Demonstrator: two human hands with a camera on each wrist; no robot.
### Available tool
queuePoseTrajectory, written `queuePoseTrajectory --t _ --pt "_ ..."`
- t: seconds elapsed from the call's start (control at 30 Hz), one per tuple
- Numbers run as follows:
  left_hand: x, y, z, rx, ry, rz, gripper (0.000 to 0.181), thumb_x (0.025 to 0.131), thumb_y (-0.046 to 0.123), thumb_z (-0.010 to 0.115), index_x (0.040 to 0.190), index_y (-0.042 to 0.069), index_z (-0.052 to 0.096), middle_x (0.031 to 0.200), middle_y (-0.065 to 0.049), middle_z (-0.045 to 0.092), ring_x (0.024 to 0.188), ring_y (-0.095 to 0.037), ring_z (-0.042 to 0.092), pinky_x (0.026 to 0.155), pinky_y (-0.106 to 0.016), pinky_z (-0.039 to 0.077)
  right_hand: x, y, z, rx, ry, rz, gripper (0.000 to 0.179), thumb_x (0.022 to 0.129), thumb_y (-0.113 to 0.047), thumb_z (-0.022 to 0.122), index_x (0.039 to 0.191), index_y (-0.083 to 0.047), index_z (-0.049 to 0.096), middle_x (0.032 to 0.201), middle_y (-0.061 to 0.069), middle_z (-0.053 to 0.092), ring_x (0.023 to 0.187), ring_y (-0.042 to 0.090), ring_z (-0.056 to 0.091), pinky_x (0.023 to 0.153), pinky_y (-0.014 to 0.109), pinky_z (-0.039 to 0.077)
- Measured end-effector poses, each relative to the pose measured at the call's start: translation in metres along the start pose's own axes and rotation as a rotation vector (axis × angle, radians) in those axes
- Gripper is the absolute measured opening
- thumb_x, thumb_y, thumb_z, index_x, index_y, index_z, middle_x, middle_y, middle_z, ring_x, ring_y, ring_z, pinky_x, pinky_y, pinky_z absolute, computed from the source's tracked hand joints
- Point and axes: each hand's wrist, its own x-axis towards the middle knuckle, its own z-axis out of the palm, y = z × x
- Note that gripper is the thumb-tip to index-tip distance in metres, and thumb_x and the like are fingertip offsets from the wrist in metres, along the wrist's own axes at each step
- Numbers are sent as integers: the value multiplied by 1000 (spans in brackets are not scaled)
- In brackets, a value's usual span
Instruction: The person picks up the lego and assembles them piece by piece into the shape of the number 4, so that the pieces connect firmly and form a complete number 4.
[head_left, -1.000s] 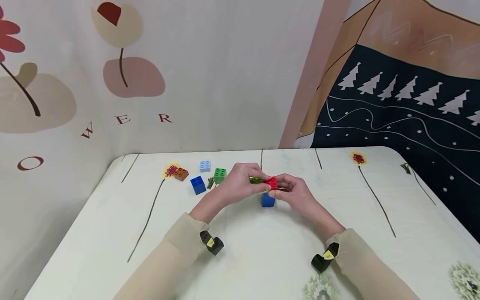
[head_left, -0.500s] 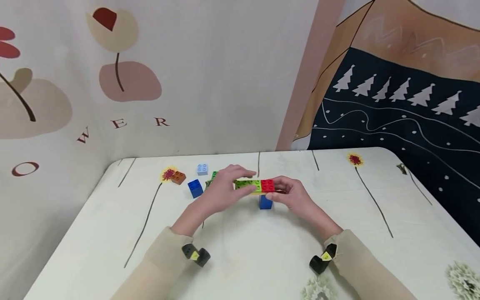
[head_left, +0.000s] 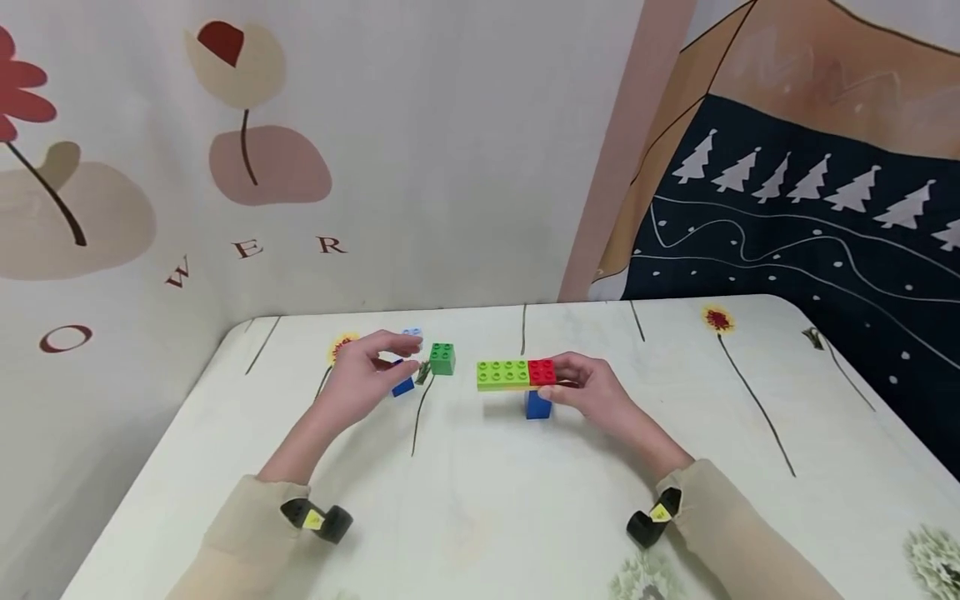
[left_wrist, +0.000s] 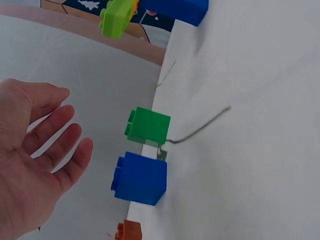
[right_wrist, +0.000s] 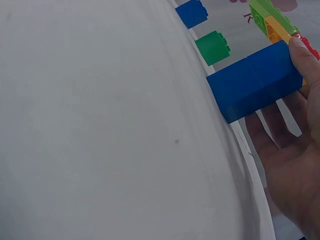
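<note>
My right hand (head_left: pixel 596 392) holds the upper part of a toy brick build, its thumb on the near side and fingers behind. Two stacked blue bricks (right_wrist: pixel 257 80) form the column. A yellow brick (right_wrist: pixel 276 30) lies above them, under a long lime brick (head_left: pixel 502 373) and a red brick (head_left: pixel 542 372). The lime end juts out leftward over the table. My left hand (head_left: pixel 356 379) is empty, its fingers apart and slightly bent, and it partly covers a loose blue brick (head_left: pixel 403 387) in the head view. A green brick (head_left: pixel 442 358) stands to its right.
Behind the left hand is a light blue brick (head_left: pixel 412 332). An orange-brown brick (left_wrist: pixel 130 230) shows at the bottom of the left wrist view. The white tablecloth (head_left: pixel 480 500) has printed flowers, and a patterned curtain (head_left: pixel 450 167) hangs behind the table.
My left hand has let go of the lime and red bricks on top and moved left to the loose bricks. My right hand keeps its hold on the build.
</note>
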Motion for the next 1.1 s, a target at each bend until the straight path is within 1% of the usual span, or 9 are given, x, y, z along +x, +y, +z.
queuePoseTrajectory --t 0.13,0.3,0.37,0.5,0.7,0.8,1.03,1.1 --pt "-1 -10 -2 19 15 -6 30 86 12 70 116 15 67 109 -1 65 100 -21 59 79 -32 52 -1 1 -1 5 -2 -4 42 81 -20 76 118 -5 61 112 10 67 105 23 61 80 27 53" --pt "-4 -22 -4 48 26 -29 32 86 10 70 117 14 66 109 -1 63 100 -19 59 76 -27 52 -1 3 0 18 -8 -18 41 81 -20 76 117 -5 62 111 10 67 104 23 61 79 27 53" --pt "-5 -26 -5 49 30 -39 33 86 9 70 118 12 66 110 -2 63 100 -19 59 77 -28 51 -1 3 0 20 -11 -22 40 81 -20 76 116 -5 62 111 10 67 104 23 61 79 28 53" --pt "-6 -33 -5 42 34 -55 33 85 8 70 118 10 65 111 -4 63 101 -22 59 80 -34 51 -1 3 -1 17 -8 -22 39 82 -19 75 116 -5 62 111 10 67 104 23 61 80 28 53" --pt "-9 -39 -7 43 43 -83 34 85 7 70 119 9 64 112 -6 62 103 -26 58 83 -39 50 -1 1 0 23 -11 -20 40 82 -17 75 117 -4 61 112 11 67 104 23 61 80 27 53" --pt "-9 -42 -7 51 47 -86 35 85 7 70 119 8 64 112 -7 62 103 -27 58 84 -40 50 -2 1 -1 34 -17 -27 40 82 -17 75 117 -3 61 112 12 66 104 23 61 80 27 53" --pt "-8 -47 -8 70 44 -99 37 85 8 71 121 7 63 115 -9 60 105 -28 55 82 -35 51 -1 1 -1 47 -22 -25 41 83 -17 74 118 -3 60 113 12 66 104 23 61 80 27 53" --pt "-7 -50 -7 72 42 -99 38 85 9 71 121 7 63 115 -9 59 106 -27 55 82 -35 51 -1 0 -1 44 -19 -27 40 82 -16 75 118 -3 61 113 12 66 104 23 62 80 27 53"
